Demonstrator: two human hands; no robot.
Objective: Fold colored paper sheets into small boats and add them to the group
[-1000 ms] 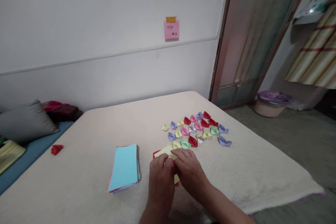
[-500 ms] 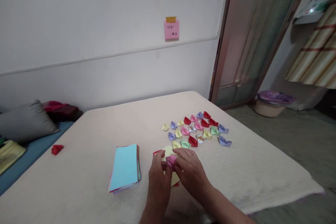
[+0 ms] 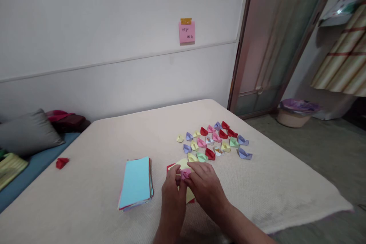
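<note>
Pink paper piece [image 3: 185, 174], small and partly folded, sat pinched between the fingertips of both hands just above the bed [image 3: 114, 141], in front of the person and near the bed's front edge. In the head view, the left hand [image 3: 173, 194] closed on its left side, thumb and fingers curled in. The right hand [image 3: 206, 185] gripped it from the right, its knuckles covering most of the paper, so only a pink corner showed between them.

Directly under the hands lay a yellow sheet [image 3: 183, 164] on top of a red sheet [image 3: 169, 167], both flat on the cream cover. Just to the left rested a stack of coloured paper [image 3: 135, 181] with a light blue sheet uppermost. Beyond the hands, a cluster of small folded paper shapes [image 3: 214, 141] in red, pink, yellow, green and lilac was spread out, near but not touching them. A lone red folded scrap [image 3: 61, 162] lay well apart at the left edge, by a grey pillow [image 3: 28, 131]. A pink note [image 3: 187, 32] was taped to the wall.

The piece looked feather-light and thin, stiff only along its creases, and likely to crush or slip under hard pressure. It seemed best held gently by fingertips at the folded edges and corners.
</note>
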